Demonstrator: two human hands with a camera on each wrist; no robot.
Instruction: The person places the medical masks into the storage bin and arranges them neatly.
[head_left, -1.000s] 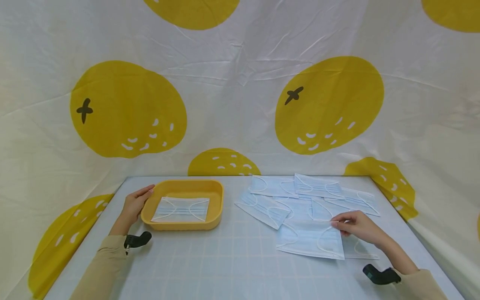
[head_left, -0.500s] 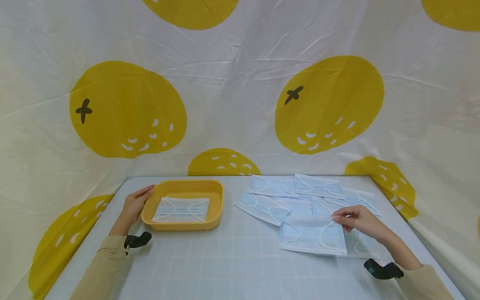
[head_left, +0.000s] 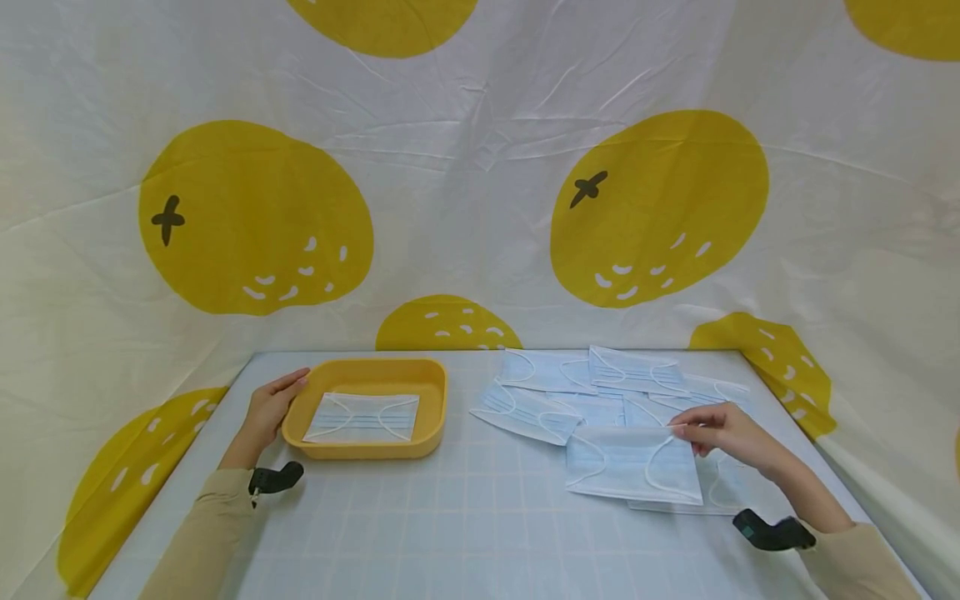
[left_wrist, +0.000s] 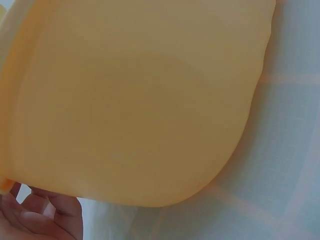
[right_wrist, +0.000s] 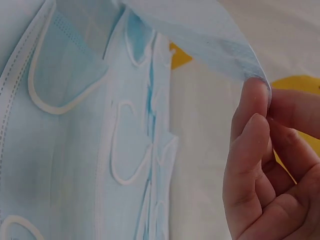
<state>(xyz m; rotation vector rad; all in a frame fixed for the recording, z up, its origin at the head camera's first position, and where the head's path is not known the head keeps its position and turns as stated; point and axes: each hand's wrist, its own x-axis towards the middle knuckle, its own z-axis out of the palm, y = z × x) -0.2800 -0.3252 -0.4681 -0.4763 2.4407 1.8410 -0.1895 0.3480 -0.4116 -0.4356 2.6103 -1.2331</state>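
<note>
My right hand (head_left: 731, 435) pinches a light blue disposable face mask (head_left: 618, 462) by its upper right corner. This mask hangs tilted, its white ear loops facing me, over the front of several more masks. In the right wrist view, thumb and fingertips (right_wrist: 257, 92) meet on the mask's edge. On the left, a yellow tray (head_left: 367, 451) has one face mask (head_left: 360, 418) lying flat inside. My left hand (head_left: 264, 417) grips the tray's left rim; the left wrist view shows curled fingers (left_wrist: 65, 212) at its wall.
Loose face masks (head_left: 551, 371) overlap at the back right of the table (head_left: 420, 533). One mask (head_left: 723, 492) lies under and to the right of the held one. A white curtain (head_left: 465, 208) with yellow fruit prints rises behind the table's far edge.
My right hand has lifted the pinched mask slightly up and to the right. The mask to its left has shifted a little. My left hand and the tray have stayed in place.
</note>
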